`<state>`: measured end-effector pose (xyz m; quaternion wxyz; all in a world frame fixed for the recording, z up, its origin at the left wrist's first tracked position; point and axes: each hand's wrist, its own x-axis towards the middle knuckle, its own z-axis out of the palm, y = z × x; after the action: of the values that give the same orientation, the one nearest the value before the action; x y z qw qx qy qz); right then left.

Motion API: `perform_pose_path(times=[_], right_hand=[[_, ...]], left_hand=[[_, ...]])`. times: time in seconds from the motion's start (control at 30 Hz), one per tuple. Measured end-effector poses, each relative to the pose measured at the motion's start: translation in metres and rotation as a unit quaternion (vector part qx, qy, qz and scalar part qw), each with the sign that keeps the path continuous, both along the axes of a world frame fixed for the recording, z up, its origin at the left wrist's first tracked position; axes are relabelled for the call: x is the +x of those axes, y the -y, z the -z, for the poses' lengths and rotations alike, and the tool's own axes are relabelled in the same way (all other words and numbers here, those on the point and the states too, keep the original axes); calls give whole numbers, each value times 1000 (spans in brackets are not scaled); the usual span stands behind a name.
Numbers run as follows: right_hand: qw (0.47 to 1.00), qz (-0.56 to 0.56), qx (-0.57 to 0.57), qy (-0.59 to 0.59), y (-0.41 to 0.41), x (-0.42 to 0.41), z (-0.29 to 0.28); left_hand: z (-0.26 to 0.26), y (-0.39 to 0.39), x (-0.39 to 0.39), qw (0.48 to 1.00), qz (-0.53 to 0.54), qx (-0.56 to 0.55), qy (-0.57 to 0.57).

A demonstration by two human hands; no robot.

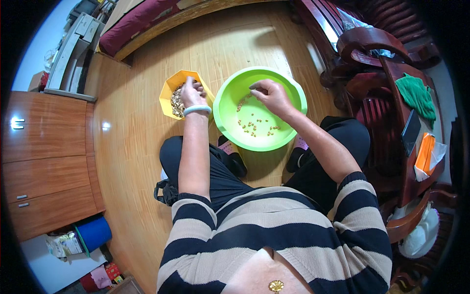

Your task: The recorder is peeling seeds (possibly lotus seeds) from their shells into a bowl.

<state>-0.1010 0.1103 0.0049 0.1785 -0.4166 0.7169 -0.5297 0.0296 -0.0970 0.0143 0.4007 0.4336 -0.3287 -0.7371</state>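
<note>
My left hand (193, 94) is over a yellow many-sided container (166, 94), its fingers curled inward. Brown and beige shells (177, 104), which look like peanut shells, fill part of that container. To its right stands a round light-green plastic basin (229, 126) on the floor between my feet. Small reddish-brown kernels (254, 128) lie scattered on the basin's bottom, with a denser line of them near its upper left side. Above the basin is my right hand (272, 96), thumb and fingertips brought close together. Whether either hand has something in its fingers is hidden.
Wood-patterned flooring (136, 121) surrounds both vessels. Carved dark wooden seating (371, 40) is at right, with a side surface bearing a green cloth (416, 96), a dark flat device (410, 132) and an orange tissue pack (425, 154). Wooden cabinets (47, 128) and a blue bin (94, 234) stand left.
</note>
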Motion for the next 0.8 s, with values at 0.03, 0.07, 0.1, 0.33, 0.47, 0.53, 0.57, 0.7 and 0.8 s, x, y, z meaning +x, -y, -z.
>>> perform_pose_path(times=[0.03, 0.07, 0.1, 0.33, 0.47, 0.53, 0.57, 0.7, 0.8], right_hand=[[1000, 2, 1, 0, 0, 1, -1], [1000, -2, -7, -12, 1, 3, -1], [1000, -6, -14, -24, 0, 5, -3], [996, -15, -4, -90, -3, 16, -7], [991, 3, 13, -133, 0, 13, 6], [998, 8, -11, -58, 5, 8, 10], [999, 13, -36, 18, 7, 6, 13], [945, 24, -89, 313, 8, 1, 13], [940, 25, -57, 336, 4, -3, 9]], left_hand=[[4, -7, -1, 996, 77, 29, -26], [8, -14, -5, 989, 121, 80, -42], [7, -26, -11, 976, 165, 131, -57], [16, -68, -29, 904, 376, 154, -130], [16, -78, -31, 888, 400, 153, -166], [15, -77, -31, 892, 390, 156, -167], [14, -77, -32, 896, 379, 159, -168], [4, -83, -27, 918, 390, 56, -41], [-3, -89, -26, 906, 421, -15, 46]])
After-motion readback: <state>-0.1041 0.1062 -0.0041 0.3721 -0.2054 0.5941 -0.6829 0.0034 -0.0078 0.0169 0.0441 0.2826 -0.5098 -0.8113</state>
